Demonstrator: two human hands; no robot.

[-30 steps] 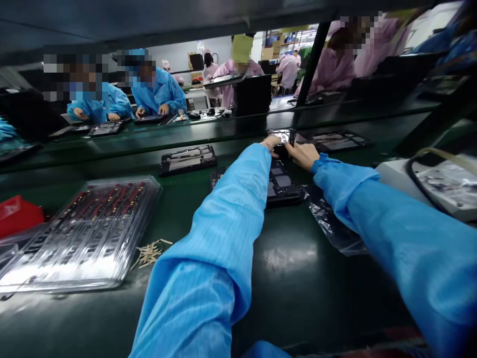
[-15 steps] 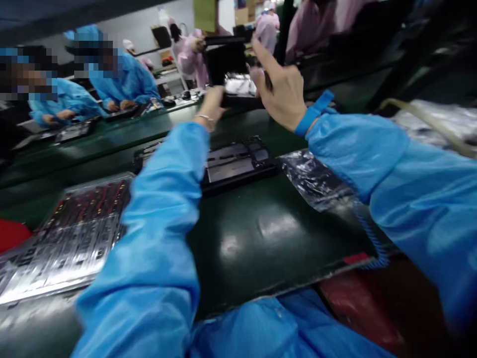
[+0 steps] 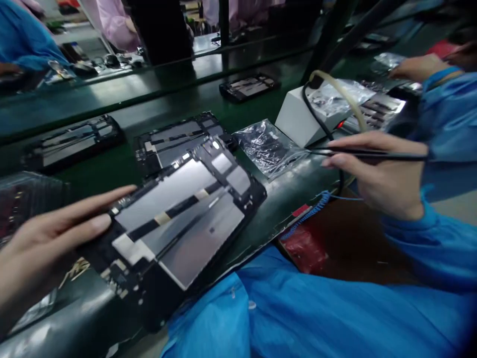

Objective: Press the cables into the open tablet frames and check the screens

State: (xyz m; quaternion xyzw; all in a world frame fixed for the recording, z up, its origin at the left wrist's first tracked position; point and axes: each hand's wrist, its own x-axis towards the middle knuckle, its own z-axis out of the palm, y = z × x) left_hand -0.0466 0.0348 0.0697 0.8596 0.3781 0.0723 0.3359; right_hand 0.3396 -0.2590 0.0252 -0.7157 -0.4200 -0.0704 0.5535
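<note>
My left hand (image 3: 55, 238) grips one end of an opened tablet (image 3: 179, 214), thumb on top. The tablet is tilted, its silver battery plates and dark ribbon cable facing up. My right hand (image 3: 387, 169) pinches black tweezers (image 3: 376, 155), their tips pointing left over the edge of a clear plastic bag (image 3: 268, 146) with dark pieces inside. Whether the tips touch the bag, I cannot tell. Just behind the held tablet lies a second opened tablet (image 3: 175, 139), partly covered by it.
More opened tablets (image 3: 74, 141) (image 3: 251, 87) rest on the green bench. A white box (image 3: 301, 117) with a bag on top and a red light stands to the right. Clear trays (image 3: 30, 191) are at left. A co-worker's hand (image 3: 417, 67) is at far right.
Both hands have come back from the far side of the bench. The left now holds an opened tablet close to me, and the right holds tweezers by the bag. The view has swung right.
</note>
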